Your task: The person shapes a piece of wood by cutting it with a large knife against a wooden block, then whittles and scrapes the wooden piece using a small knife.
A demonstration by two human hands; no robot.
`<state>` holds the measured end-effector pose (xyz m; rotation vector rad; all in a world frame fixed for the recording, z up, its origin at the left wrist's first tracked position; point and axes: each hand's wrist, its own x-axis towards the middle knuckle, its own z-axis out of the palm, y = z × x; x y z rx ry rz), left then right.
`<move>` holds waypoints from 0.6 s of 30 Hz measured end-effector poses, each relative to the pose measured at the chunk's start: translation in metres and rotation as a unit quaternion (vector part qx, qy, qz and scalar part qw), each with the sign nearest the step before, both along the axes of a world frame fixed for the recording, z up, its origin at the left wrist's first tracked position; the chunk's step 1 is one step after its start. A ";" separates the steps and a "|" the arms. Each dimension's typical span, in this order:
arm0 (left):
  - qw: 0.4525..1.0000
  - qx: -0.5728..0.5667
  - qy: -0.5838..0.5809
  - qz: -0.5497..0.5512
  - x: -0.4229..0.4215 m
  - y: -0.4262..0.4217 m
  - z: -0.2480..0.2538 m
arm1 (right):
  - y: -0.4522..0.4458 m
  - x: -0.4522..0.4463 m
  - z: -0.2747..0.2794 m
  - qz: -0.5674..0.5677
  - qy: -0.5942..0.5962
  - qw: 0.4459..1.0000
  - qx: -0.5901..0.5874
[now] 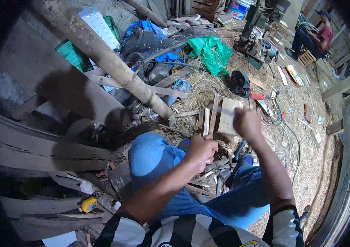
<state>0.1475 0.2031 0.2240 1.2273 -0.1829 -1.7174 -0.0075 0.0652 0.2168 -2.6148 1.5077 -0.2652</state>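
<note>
My left hand (201,150) is closed round the lower end of a thin wooden strip (214,113). A second pale strip of wood (206,122) stands beside it, and I cannot tell whether the same fingers grip it too. My right hand (248,124) is a fist raised over the right edge of a wooden block (228,117). A blurred streak points left from this fist, too smeared to name what it holds. The block sits on the ground in front of my knees.
A bamboo pole (113,61) slants across the left. Beyond the block lie a green plastic bag (211,53), a black bag (241,83) and a loose cable (292,142). A yellow tape measure (88,204) rests lower left. Another person (321,37) sits far right.
</note>
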 end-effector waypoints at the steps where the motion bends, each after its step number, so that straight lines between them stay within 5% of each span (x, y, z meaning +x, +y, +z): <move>1: 1.000 -0.009 0.013 0.008 0.001 -0.002 0.004 | 0.020 0.007 0.008 0.064 -0.021 0.998 0.021; 11: 0.992 0.010 -0.129 0.001 -0.015 0.000 -0.020 | 0.051 0.031 0.002 0.150 0.031 0.988 0.030; 14: 0.984 -0.040 -0.171 -0.014 -0.015 0.004 -0.003 | 0.030 0.028 0.003 0.032 0.058 0.995 0.072; 16: 0.938 -0.122 -0.320 -0.053 -0.031 0.024 -0.028 | -0.016 -0.004 -0.012 -0.067 0.004 0.997 0.049; 18: 0.986 0.009 -0.159 -0.040 -0.031 0.024 -0.004 | -0.034 -0.017 0.003 -0.121 0.018 0.991 0.052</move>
